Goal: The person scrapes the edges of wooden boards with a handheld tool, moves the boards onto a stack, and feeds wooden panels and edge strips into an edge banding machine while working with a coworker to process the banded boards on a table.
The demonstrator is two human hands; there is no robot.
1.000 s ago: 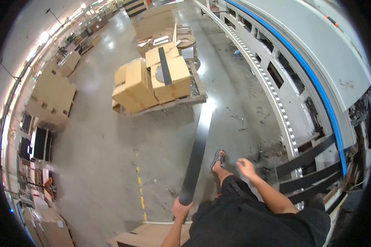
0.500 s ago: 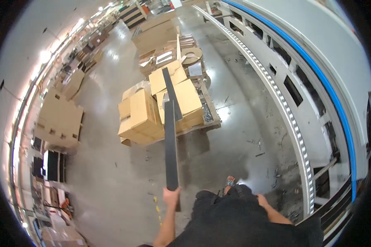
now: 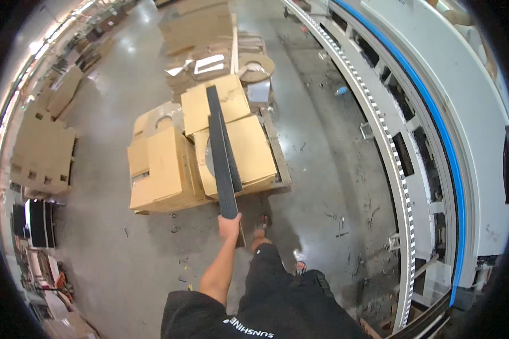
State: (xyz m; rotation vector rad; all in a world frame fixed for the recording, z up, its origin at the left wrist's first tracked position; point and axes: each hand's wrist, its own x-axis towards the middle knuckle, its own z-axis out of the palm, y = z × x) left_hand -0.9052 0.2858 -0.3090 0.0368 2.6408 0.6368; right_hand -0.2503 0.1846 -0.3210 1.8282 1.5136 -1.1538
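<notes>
My left hand is closed round the near end of a long, narrow black board, which points away from me. Its far part is over an open-topped-looking cardboard box. A second black board lies along the boxes, partly covered by the held one. Its far end reaches onto another cardboard box. Whether the two boards touch, I cannot tell. My right hand is out of sight; at most a sliver of that arm shows at the lower edge.
A larger cardboard box stands left of these. Behind are flattened cardboard and a round brown ring on a pallet. A long machine with a blue strip runs along the right. Scraps litter the grey floor.
I have stepped nearer the boxes, and the held board now reaches farther over them. My left arm is stretched further forward. My right hand has left the view.
</notes>
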